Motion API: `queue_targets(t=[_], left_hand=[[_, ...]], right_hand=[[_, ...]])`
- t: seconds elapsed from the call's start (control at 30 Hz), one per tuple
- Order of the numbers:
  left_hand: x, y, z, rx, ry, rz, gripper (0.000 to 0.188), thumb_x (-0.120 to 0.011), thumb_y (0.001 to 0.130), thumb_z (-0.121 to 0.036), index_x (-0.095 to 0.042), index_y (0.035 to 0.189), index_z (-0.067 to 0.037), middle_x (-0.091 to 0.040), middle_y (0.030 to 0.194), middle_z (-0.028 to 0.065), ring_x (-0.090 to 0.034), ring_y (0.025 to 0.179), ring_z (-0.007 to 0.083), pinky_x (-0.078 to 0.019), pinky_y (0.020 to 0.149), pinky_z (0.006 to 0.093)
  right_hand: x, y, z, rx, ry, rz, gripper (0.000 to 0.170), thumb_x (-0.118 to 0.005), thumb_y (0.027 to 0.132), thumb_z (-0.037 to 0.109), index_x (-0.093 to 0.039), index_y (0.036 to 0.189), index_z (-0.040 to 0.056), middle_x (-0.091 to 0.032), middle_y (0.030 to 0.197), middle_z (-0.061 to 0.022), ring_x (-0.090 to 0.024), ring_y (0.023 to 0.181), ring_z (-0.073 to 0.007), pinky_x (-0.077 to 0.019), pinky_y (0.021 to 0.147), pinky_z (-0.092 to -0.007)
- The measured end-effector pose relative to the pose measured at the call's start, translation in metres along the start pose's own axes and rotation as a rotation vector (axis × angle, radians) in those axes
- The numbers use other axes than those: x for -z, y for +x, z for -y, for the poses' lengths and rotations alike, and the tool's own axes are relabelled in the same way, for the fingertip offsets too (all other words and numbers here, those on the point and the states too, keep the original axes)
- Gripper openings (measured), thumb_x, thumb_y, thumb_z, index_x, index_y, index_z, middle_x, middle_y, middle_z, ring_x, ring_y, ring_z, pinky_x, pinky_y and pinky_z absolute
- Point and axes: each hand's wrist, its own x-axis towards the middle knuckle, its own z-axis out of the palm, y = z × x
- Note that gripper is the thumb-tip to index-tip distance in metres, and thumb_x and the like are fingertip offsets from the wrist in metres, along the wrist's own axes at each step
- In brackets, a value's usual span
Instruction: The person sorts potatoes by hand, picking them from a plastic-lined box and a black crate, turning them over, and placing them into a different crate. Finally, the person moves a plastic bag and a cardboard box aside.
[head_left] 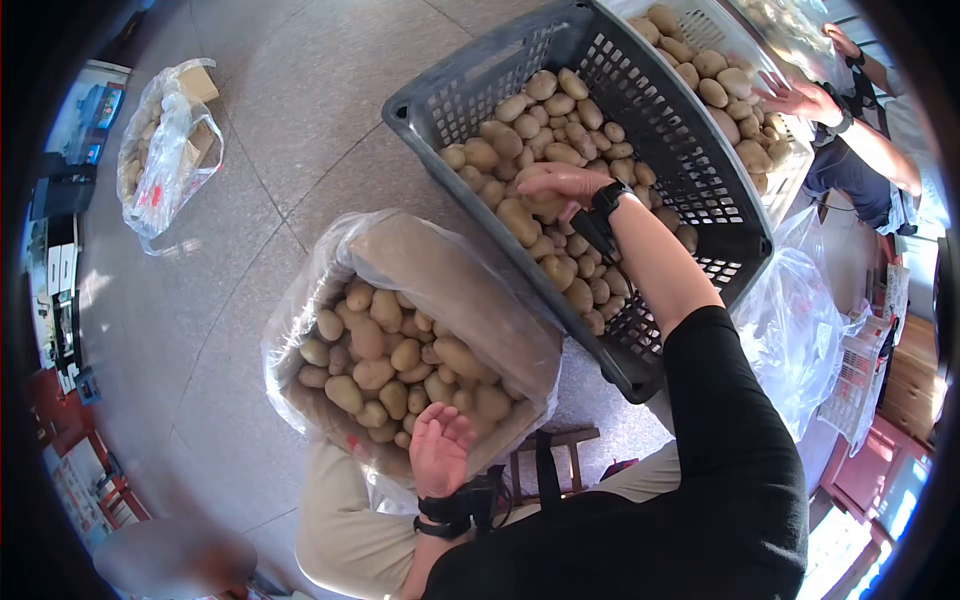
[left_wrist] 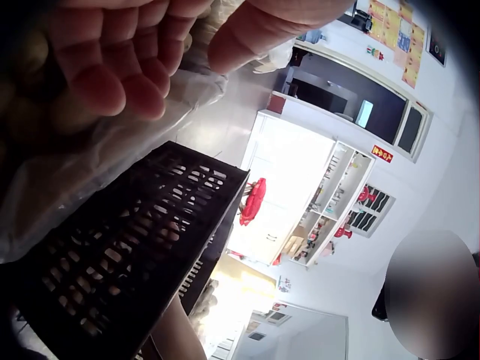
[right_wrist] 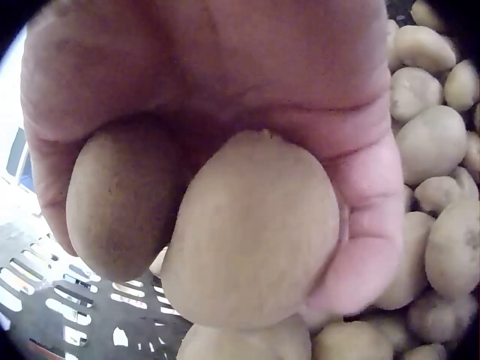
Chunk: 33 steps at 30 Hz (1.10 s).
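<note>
Potatoes [head_left: 560,150] fill much of a dark slatted crate [head_left: 690,150]. Over them the right hand [head_left: 565,187] curls round two potatoes; the right wrist view shows a large pale potato [right_wrist: 251,229] and a smaller, browner potato [right_wrist: 124,199] held against the palm. Palm up, the left hand [head_left: 440,455] holds nothing, its fingers loosely bent above the near edge of a plastic-lined bag [head_left: 430,265] of potatoes [head_left: 375,372]. In the left wrist view the left hand's fingers [left_wrist: 97,86] hang loosely, with the crate's slatted side [left_wrist: 135,240] beyond.
Behind the dark crate stands a white crate [head_left: 795,165] of potatoes, with another person's hand [head_left: 800,100] over it. A clear bag [head_left: 165,165] with potatoes and cardboard lies on the floor at the left. Crumpled clear plastic [head_left: 790,325] lies right of the dark crate.
</note>
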Motion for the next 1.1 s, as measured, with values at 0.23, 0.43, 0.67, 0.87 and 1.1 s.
queue_targets(t=[0.23,0.43,0.67,0.87,1.1], left_hand=[[-0.001,-0.003,0.003,0.001,0.0,0.01,0.026,-0.045,0.089,-0.019,-0.046,0.112,-0.006,-0.055,0.101,0.0055,-0.056,0.088,0.0174,-0.0485,0.073,0.034],[-0.002,0.001,0.004,0.005,0.012,0.003,0.026,-0.044,0.09,-0.019,-0.046,0.112,-0.006,-0.055,0.101,0.0056,-0.056,0.088,0.0173,-0.0481,0.073,0.0341],[-0.001,0.007,0.007,0.022,0.025,-0.019,0.027,-0.043,0.09,-0.02,-0.045,0.113,-0.006,-0.054,0.102,0.0055,-0.055,0.089,0.0174,-0.0475,0.073,0.0344],[-0.003,0.01,0.005,0.017,0.037,-0.01,0.028,-0.044,0.09,-0.02,-0.044,0.114,-0.006,-0.054,0.102,0.0058,-0.055,0.089,0.0182,-0.0481,0.073,0.035],[-0.002,0.013,0.009,0.023,0.003,0.024,0.028,-0.043,0.09,-0.019,-0.043,0.114,-0.006,-0.055,0.102,0.0069,-0.055,0.09,0.0191,-0.0487,0.073,0.0347]], right_hand=[[-0.004,-0.018,0.002,-0.285,0.241,0.257,0.065,-0.058,0.071,0.049,-0.045,0.125,0.0147,-0.047,0.118,-0.0056,-0.054,0.082,-0.0158,-0.048,0.057,-0.0279],[-0.002,-0.027,-0.028,-0.156,0.526,0.25,0.058,-0.053,0.078,0.049,-0.047,0.122,0.0114,-0.053,0.105,-0.006,-0.055,0.069,-0.0159,-0.0474,0.052,-0.0259],[-0.011,-0.012,-0.047,-0.059,0.795,0.284,0.07,-0.048,0.078,0.057,-0.041,0.124,0.004,-0.056,0.095,-0.0137,-0.061,0.079,-0.0244,-0.0522,0.057,-0.031],[-0.002,-0.008,-0.04,-0.117,0.729,0.379,0.062,-0.057,0.074,0.053,-0.051,0.118,0.0095,-0.055,0.109,-0.005,-0.056,0.085,-0.0167,-0.0465,0.065,-0.0283],[-0.021,-0.006,-0.05,-0.068,0.826,0.331,0.066,-0.061,0.068,0.051,-0.052,0.115,0.0058,-0.055,0.107,-0.0051,-0.054,0.089,-0.0156,-0.0461,0.072,-0.0302]])
